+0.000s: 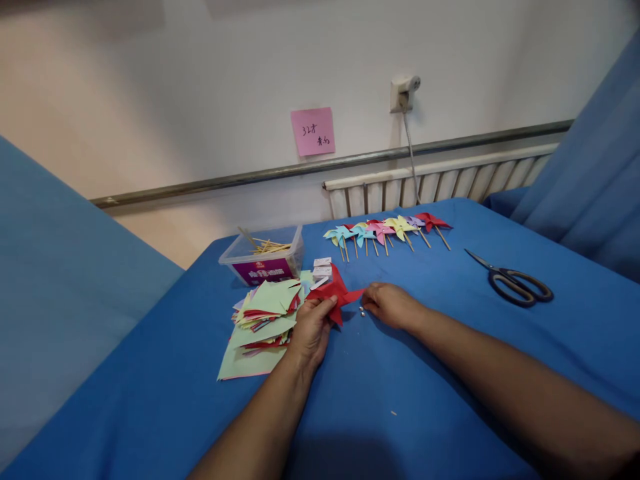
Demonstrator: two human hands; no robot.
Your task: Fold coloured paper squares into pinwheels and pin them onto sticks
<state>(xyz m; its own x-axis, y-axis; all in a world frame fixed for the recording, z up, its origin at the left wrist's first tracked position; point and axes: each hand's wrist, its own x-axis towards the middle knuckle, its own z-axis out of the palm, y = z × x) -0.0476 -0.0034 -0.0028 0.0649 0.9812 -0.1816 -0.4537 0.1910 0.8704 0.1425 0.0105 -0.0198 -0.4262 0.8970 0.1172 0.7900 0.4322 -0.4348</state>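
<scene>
In the head view, my left hand (pixel 311 332) pinches a red paper pinwheel (pixel 337 287) between thumb and fingers, just above the table. No stick shows on this pinwheel. My right hand (pixel 389 305) rests low over the cloth, its fingers drawn together beside the pinwheel's right tip. Whatever those fingers may grip is hidden. Small shiny tacks (pixel 363 311) lie on the cloth right by the right fingertips. Behind the red pinwheel sit small white boxes (pixel 323 263), partly covered by it. A stack of cut coloured paper (pixel 267 300) lies left of my left hand.
A clear plastic tub (pixel 296 248) of wooden sticks (pixel 270 247) stands at the back left. Finished pinwheels (pixel 381 231) on sticks lie in a row at the back. Black-handled scissors (pixel 515 283) lie to the right. Blue cloth (pixel 430 407) covers the table, with the wall and radiator behind.
</scene>
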